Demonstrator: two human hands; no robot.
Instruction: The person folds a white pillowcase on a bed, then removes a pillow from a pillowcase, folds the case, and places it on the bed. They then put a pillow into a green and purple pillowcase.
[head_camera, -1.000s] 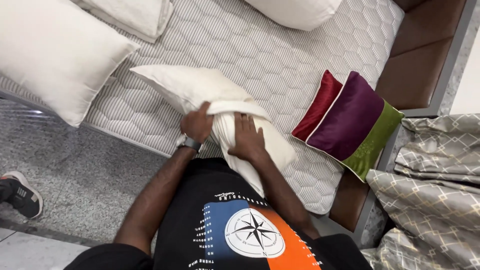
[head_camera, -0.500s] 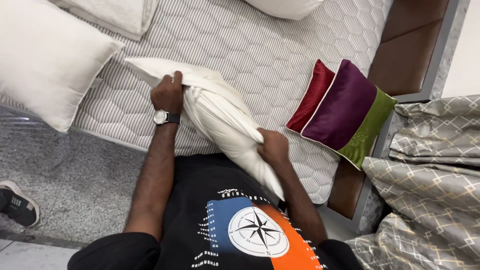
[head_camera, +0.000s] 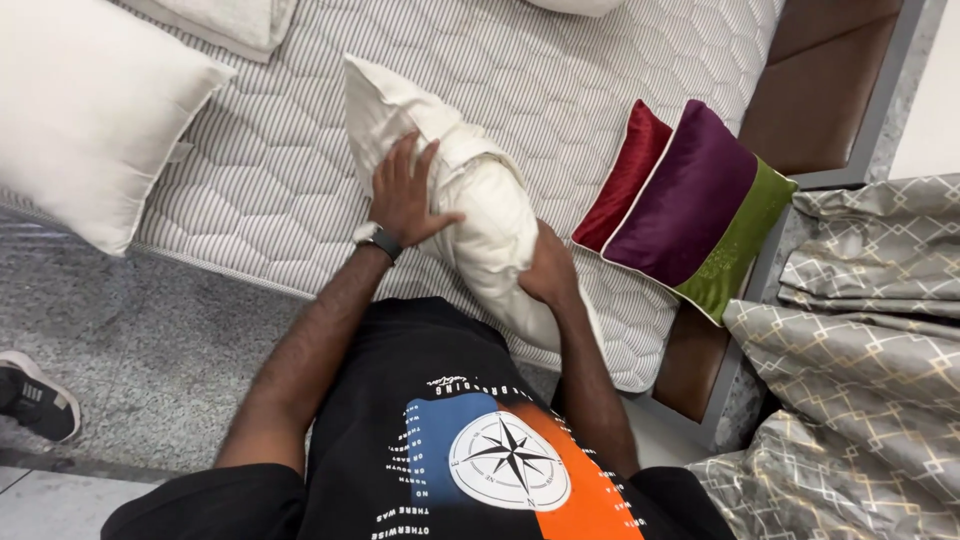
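While the pillow (head_camera: 470, 200) lies on the mattress (head_camera: 250, 170), the left hand (head_camera: 405, 195) presses flat on it, fingers spread. The right hand (head_camera: 548, 270) cups its near end, fingers curled around the bulge. Just right of that grip sit two cushions (head_camera: 680, 200).

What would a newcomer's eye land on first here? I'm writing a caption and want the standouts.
At centre, the left hand presses flat on a cream fabric pillow lying on the grey quilted mattress, while the right hand grips its near end. To the right, a purple-and-green velvet cushion leans against a dark red velvet cushion. A large white pillow sits at upper left.
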